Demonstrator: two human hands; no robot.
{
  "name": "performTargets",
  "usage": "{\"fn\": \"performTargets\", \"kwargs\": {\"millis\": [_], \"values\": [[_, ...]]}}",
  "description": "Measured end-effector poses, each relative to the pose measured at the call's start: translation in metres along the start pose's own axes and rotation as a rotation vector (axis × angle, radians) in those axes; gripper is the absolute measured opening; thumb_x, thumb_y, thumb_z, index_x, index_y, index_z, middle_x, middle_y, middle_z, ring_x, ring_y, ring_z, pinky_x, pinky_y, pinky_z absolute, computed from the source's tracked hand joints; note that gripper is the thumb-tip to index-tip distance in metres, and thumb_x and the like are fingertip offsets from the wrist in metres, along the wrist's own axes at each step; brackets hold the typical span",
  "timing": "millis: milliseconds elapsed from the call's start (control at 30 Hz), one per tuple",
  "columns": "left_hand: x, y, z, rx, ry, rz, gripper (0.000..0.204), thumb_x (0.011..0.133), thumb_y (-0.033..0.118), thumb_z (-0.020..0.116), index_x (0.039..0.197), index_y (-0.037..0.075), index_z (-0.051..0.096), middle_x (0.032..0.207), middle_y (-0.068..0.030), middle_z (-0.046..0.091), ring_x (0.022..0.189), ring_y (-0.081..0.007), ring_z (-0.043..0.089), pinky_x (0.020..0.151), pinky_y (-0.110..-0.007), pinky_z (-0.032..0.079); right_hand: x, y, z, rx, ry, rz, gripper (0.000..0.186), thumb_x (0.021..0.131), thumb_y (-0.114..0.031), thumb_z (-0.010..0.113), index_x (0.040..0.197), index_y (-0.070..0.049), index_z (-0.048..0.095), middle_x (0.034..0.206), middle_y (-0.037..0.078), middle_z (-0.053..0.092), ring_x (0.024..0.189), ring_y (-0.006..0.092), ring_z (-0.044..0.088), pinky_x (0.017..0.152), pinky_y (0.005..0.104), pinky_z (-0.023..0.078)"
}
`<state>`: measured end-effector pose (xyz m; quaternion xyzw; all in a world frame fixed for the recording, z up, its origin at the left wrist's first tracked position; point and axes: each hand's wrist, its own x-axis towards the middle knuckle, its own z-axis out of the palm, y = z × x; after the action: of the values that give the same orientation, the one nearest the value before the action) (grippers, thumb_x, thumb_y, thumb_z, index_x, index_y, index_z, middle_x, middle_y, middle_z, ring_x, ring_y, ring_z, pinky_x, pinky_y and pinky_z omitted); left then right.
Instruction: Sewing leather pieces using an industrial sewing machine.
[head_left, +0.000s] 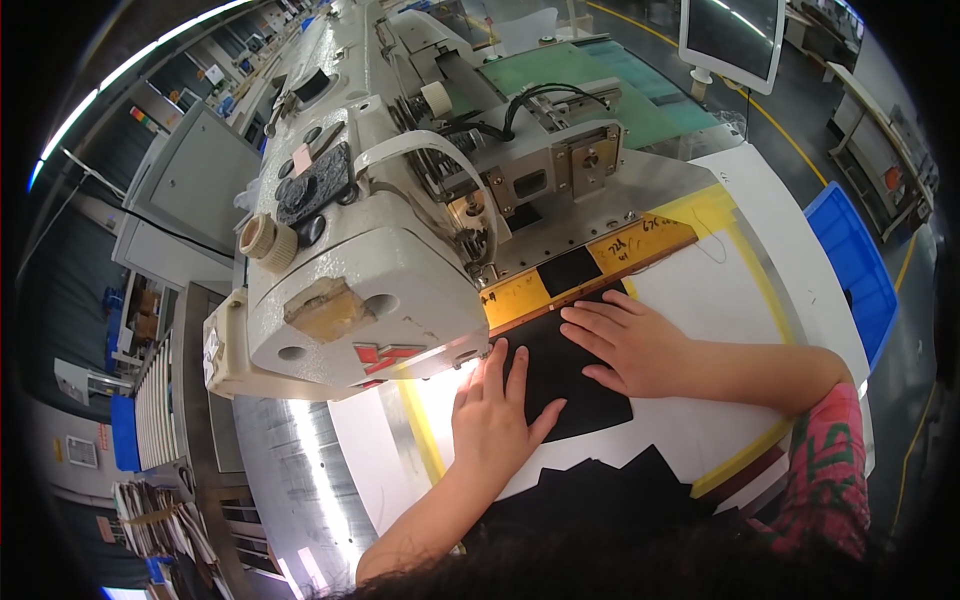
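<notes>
A flat black piece of fabric (pixel 570 395) lies on the white work surface (pixel 680 430), its far edge against a yellow-orange strip (pixel 640 250) with handwriting on it. My left hand (pixel 495 430) rests on the left side of the fabric, fingers stretched out and fingertips close under the sewing machine head (pixel 370 300). On the fabric's right side lies my right hand (pixel 635 350), palm down with its fingers spread, their tips near the strip. Neither hand grips anything. More black pieces (pixel 600 490) lie in an overlapping pile close to my body.
The large white industrial sewing machine fills the left and far middle, with a metal clamp unit (pixel 570 165) beyond the strip. Yellow tape (pixel 760 270) borders the white surface. A blue bin (pixel 850 270) stands at the right, and a monitor (pixel 733 40) at the far right.
</notes>
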<state>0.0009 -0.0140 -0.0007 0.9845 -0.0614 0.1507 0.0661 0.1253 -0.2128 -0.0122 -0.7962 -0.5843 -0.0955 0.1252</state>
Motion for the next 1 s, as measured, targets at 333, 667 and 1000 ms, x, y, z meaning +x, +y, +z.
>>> {"fn": "performTargets", "kwargs": {"millis": [333, 667, 1000], "values": [[0.001, 0.003, -0.004, 0.064, 0.003, -0.003, 0.065, 0.077, 0.047, 0.069, 0.123, 0.003, 0.058, 0.124, -0.0184, 0.055, 0.103, -0.0301, 0.059, 0.084, -0.039, 0.045, -0.002, 0.004, 0.004, 0.072, 0.056, -0.006, 0.051, 0.088, -0.034, 0.06, 0.125, 0.0, 0.054, 0.132, 0.014, 0.05, 0.126, 0.0258, 0.045, 0.107, 0.0439, 0.033], [0.005, 0.012, -0.008, 0.095, 0.012, -0.03, 0.063, 0.076, 0.043, 0.071, 0.122, 0.003, 0.057, 0.117, -0.016, 0.056, 0.093, -0.0284, 0.057, 0.086, -0.038, 0.043, -0.005, 0.006, 0.006, 0.072, 0.107, -0.026, 0.051, 0.084, -0.03, 0.063, 0.126, -0.002, 0.054, 0.133, 0.011, 0.05, 0.125, 0.0236, 0.047, 0.103, 0.0438, 0.036], [0.009, 0.022, -0.012, 0.098, 0.004, -0.08, 0.058, 0.076, 0.038, 0.072, 0.118, 0.002, 0.056, 0.118, -0.0166, 0.053, 0.104, -0.0316, 0.055, 0.091, -0.04, 0.042, -0.005, 0.011, 0.003, 0.058, 0.119, -0.08, 0.045, 0.09, -0.031, 0.054, 0.119, 0.003, 0.058, 0.127, 0.016, 0.055, 0.124, 0.0257, 0.047, 0.108, 0.0461, 0.03]]}}
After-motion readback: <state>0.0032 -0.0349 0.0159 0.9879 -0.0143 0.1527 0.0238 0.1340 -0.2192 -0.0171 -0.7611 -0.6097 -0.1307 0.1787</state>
